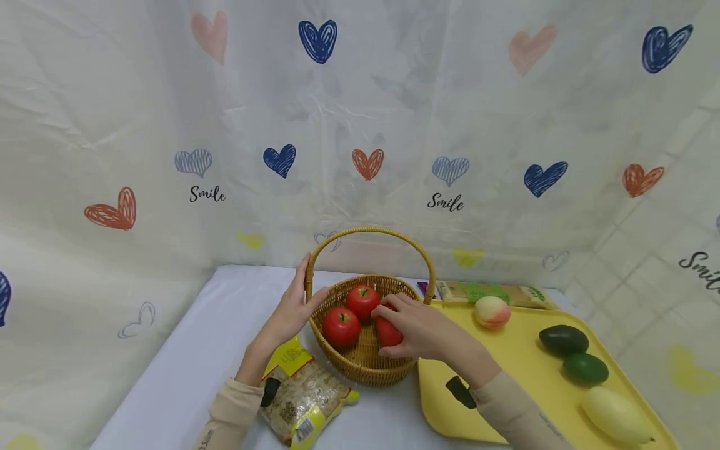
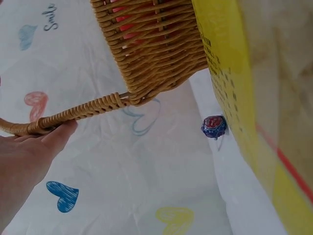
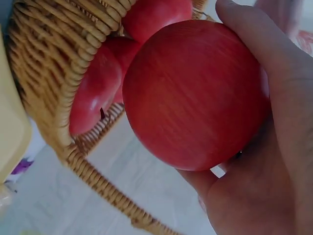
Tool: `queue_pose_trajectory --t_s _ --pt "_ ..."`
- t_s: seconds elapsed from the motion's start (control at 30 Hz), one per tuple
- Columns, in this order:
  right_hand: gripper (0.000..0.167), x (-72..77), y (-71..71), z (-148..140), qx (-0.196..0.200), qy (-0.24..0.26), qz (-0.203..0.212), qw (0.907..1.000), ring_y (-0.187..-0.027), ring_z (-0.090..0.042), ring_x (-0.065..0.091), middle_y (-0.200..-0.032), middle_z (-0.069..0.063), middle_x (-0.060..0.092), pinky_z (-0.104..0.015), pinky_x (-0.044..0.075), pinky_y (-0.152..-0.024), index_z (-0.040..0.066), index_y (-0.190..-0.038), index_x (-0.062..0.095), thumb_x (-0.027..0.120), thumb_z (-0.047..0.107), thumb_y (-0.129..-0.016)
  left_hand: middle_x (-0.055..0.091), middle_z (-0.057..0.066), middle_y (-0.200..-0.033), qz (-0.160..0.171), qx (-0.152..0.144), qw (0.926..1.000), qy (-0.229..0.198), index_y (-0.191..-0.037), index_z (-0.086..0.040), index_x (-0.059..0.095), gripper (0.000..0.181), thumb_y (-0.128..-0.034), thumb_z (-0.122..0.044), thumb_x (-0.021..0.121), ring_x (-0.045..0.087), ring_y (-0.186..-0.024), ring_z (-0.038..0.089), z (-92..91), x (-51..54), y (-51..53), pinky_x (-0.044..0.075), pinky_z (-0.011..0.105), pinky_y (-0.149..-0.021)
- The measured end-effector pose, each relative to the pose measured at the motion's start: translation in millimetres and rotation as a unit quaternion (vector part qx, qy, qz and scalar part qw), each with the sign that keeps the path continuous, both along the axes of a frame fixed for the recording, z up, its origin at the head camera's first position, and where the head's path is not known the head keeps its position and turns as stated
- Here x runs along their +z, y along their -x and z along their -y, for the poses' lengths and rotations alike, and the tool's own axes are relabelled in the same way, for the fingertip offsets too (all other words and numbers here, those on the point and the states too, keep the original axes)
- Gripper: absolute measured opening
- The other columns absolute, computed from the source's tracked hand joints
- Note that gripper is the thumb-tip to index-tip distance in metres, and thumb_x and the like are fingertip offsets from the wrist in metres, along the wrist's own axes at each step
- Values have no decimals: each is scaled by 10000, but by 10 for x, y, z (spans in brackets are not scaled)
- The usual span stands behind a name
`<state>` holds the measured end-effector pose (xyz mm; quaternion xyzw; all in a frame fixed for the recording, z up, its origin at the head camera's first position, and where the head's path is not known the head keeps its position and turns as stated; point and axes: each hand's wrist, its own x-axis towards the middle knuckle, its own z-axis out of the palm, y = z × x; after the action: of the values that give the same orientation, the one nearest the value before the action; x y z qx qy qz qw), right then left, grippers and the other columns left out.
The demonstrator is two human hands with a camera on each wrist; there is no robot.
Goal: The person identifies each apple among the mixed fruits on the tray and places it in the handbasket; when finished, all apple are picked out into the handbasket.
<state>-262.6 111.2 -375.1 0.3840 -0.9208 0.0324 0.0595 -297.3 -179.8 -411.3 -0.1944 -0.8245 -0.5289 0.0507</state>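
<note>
A wicker basket (image 1: 375, 376) with a tall arched handle (image 1: 368, 230) stands mid-table. At the left base of that handle, my left hand (image 1: 294, 312) holds on, thumb on the near side and fingers behind. Over the basket's right part, my right hand (image 1: 424, 328) grips a red apple (image 3: 195, 98) between thumb and fingers. Other red apples lie in the basket, among them a front one (image 1: 341, 327) and a back one (image 1: 362, 301). The right wrist view shows another apple with a stem (image 3: 96, 93) near the rim.
A yellow tray (image 1: 450, 406) at the right bears a peach (image 1: 492, 312), a dark avocado (image 1: 564, 340), a green one (image 1: 585, 369) and a pale yellow fruit (image 1: 617, 415). Left of the basket lies a yellow-and-clear food bag (image 1: 306, 400). Behind the tray is a long packet (image 1: 497, 295).
</note>
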Motion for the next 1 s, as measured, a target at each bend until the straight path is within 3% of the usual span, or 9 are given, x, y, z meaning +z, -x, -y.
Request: queue_pose_trajectory --t_s 0.2,0.4,0.7,0.83,1.0 --pt "613 -68 259 266 42 -489 639 9967 -1091 -151 584 -1235 16 610 -363 582 -861 203 -1284 583 805 552 -831 12 66 -1748 11 18 10000 -25 -1659 -303 -47 868 -1050 -447 554 89 -1613 350 -9 -13 7 210 634 -1257" --pt "627 -130 412 457 36 -908 918 9916 -1130 -195 608 -1308 -36 599 -416 594 -927 205 -1270 535 835 514 -814 25 48 -1749 8 50 10000 21 -1658 -310 -41 883 -1036 -502 556 97 -1614 340 1 -20 13 231 639 -1249" --pt "824 -147 449 606 -288 -1542 754 9847 -1179 -205 610 -1368 -48 585 -411 599 -938 188 -1373 459 830 611 -771 62 54 -1746 66 116 9999 85 -1661 -304 -27 881 -1037 -468 573 130 -1609 341 -1 24 -2 238 630 -1250" --pt "1005 -131 436 710 -450 -2015 691 9760 -1290 -225 597 -1475 -60 561 -429 576 -1005 158 -1529 389 811 652 -763 68 86 -1744 30 127 9999 82 -1664 -276 -27 878 -1044 -412 581 142 -1604 360 -4 36 3 231 631 -1252" --pt "1071 -148 412 822 -672 -2555 608 9626 -1381 -219 544 -1508 -35 555 -423 551 -1053 187 -1577 328 801 678 -751 61 106 -1743 59 93 9999 58 -1664 -269 -38 883 -1046 -415 577 154 -1599 372 -9 23 1 234 625 -1252"
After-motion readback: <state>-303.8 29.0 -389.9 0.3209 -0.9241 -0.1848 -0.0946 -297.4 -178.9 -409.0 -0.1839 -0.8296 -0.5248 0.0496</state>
